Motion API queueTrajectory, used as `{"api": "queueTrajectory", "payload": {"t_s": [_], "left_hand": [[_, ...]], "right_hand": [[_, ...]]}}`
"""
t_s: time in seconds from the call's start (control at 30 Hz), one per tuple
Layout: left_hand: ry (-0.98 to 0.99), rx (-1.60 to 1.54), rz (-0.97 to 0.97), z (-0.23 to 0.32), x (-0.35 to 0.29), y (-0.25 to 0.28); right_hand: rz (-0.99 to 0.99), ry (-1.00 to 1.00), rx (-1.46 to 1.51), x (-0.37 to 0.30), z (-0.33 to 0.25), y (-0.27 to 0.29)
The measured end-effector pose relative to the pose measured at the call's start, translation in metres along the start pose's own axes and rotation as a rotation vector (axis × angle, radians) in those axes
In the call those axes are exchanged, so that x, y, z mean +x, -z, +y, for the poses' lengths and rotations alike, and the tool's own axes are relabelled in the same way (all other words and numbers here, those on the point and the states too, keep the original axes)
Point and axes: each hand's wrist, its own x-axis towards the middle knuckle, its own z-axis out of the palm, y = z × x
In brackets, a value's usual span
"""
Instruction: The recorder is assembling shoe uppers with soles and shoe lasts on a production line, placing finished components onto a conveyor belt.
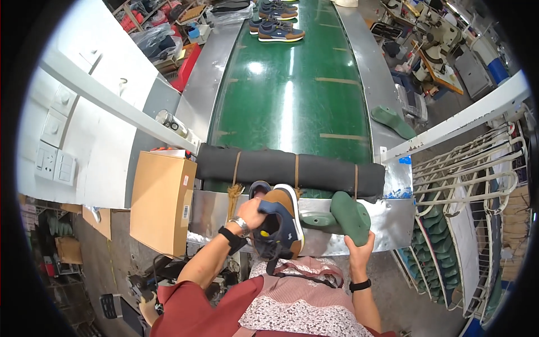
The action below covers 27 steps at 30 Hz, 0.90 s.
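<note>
My left hand (251, 213) is closed on a navy and brown sneaker (290, 222) with a white sole, tipped on its side above the metal table end. A second shoe (259, 187) shows partly behind it; whether the hand holds that too, I cannot tell. My right hand (361, 251) grips a green shoe last (350, 212) at its lower end, tilted upward. Beside it, another green last (319, 221) lies on the metal plate (387, 224), partly covered by the held one.
A black padded roll (269, 166), tied with cords, lies across the near end of the green conveyor belt (264, 101). Several sneakers (281, 32) stand far along the belt. One green last (392, 121) rests on the right metal edge. A cardboard box (160, 202) is left; a rack (466, 180) stands right.
</note>
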Motion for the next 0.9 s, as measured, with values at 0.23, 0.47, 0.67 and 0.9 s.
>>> {"api": "queueTrajectory", "payload": {"t_s": [0.23, 0.47, 0.67, 0.9], "left_hand": [[0.095, 0.276, 0.185, 0.009, 0.012, -0.029], [-0.327, -0.127, 0.563, 0.032, -0.003, 0.061], [-0.335, -0.411, 0.614, 0.021, 0.077, 0.162], [0.243, -0.487, 0.776, -0.053, 0.220, 0.262]], "right_hand": [[0.085, -0.007, -0.342, -0.013, -0.033, -0.033], [0.085, -0.010, -0.447, -0.002, -0.047, -0.044], [0.084, -0.090, -0.480, 0.002, -0.051, -0.050], [0.046, -0.079, -0.680, -0.011, -0.060, -0.052]]}}
